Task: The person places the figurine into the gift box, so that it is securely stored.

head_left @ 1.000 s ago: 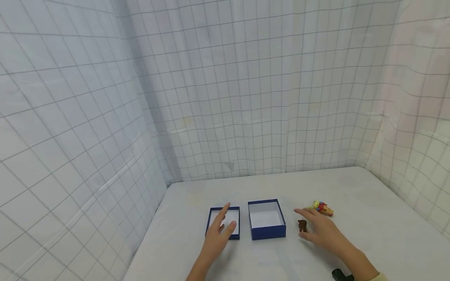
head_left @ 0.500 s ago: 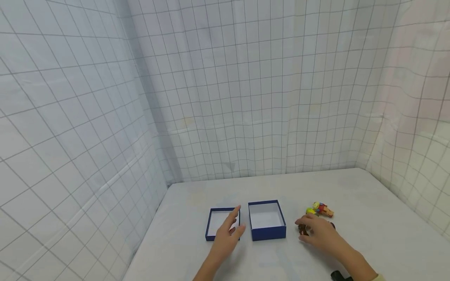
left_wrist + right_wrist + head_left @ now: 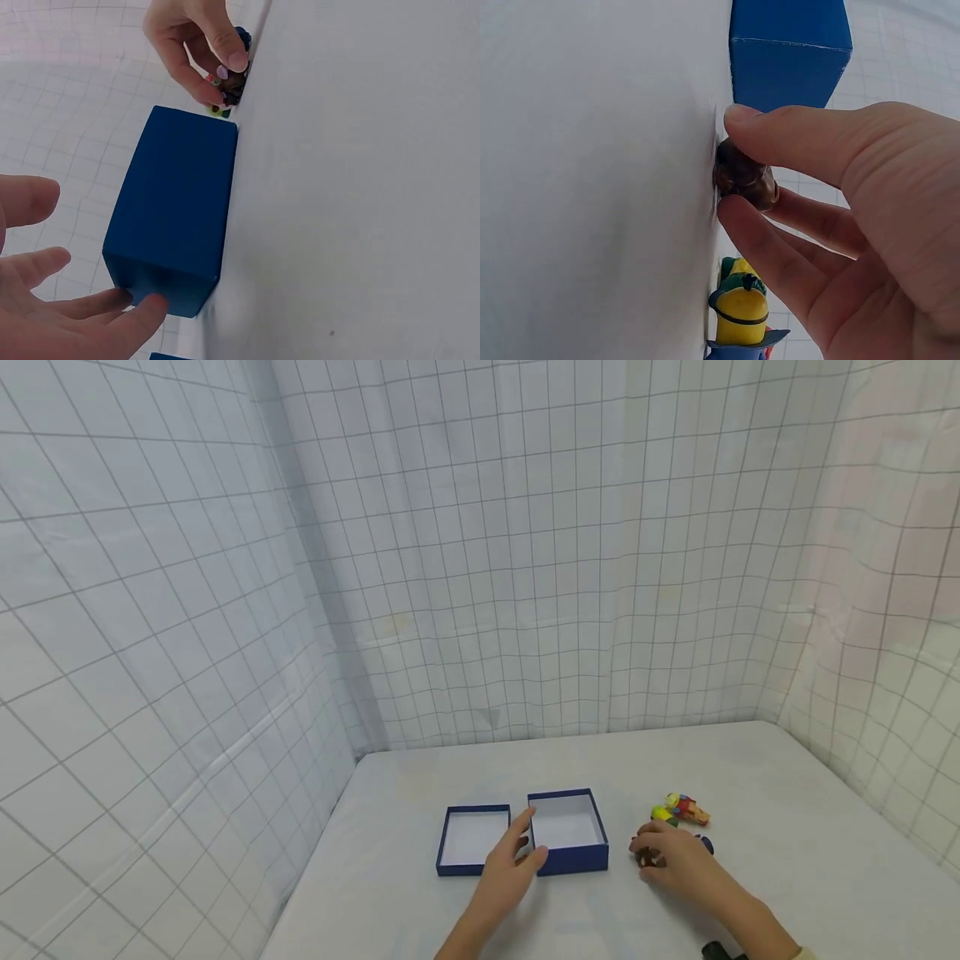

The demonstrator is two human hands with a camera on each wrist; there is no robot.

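My right hand (image 3: 678, 862) pinches a small brown figurine (image 3: 744, 178) low at the tabletop, thumb on one side and fingers on the other. Its dark shape also shows between those fingers in the left wrist view. My left hand (image 3: 504, 878) has its fingers extended at the near left corner of the deep blue box (image 3: 573, 860); in the left wrist view its fingertips (image 3: 154, 307) are right at the box's end wall. The box stands with its white inside facing up and nothing in it.
Left of the box lies a shallow blue lid (image 3: 472, 839), white inside. Beyond my right hand are a yellow-and-green figure (image 3: 663, 815) and a red-and-yellow figure (image 3: 690, 810). A yellow figure in a blue hat (image 3: 742, 315) stands near my right fingers. A black object (image 3: 716, 951) sits by my right forearm.
My left hand has moved right, from over the lid to the deep box. My right fingers have closed around the brown figurine, staying in nearly the same spot.
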